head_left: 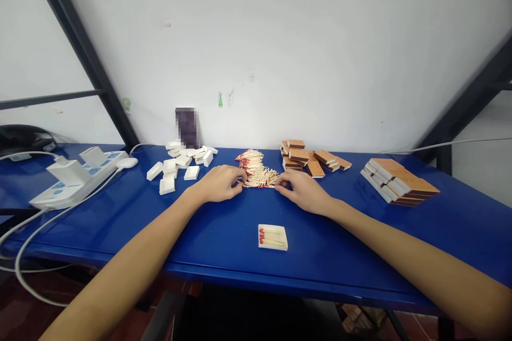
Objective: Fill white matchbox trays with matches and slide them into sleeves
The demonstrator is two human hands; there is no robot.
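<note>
A heap of red-tipped wooden matches [258, 171] lies on the blue table between my two hands. My left hand [224, 182] is at the heap's left side, fingers curled in a pinch on matches near the red heads. At the right edge, my right hand [302, 189] pinches the plain ends of matches; exactly how many is hidden by the fingers. Closer to me sits a white matchbox tray [273, 246], open on top, with several matches lying in it, their red heads to the left.
Empty-looking white trays [192, 172] are scattered at the back left, near a dark blurred block [186, 125]. Brown matchbox sleeves [299, 155] are piled at the back right. Stacked filled-looking matchboxes [400, 181] stand farther right. A power strip [86, 178] with cables occupies the left.
</note>
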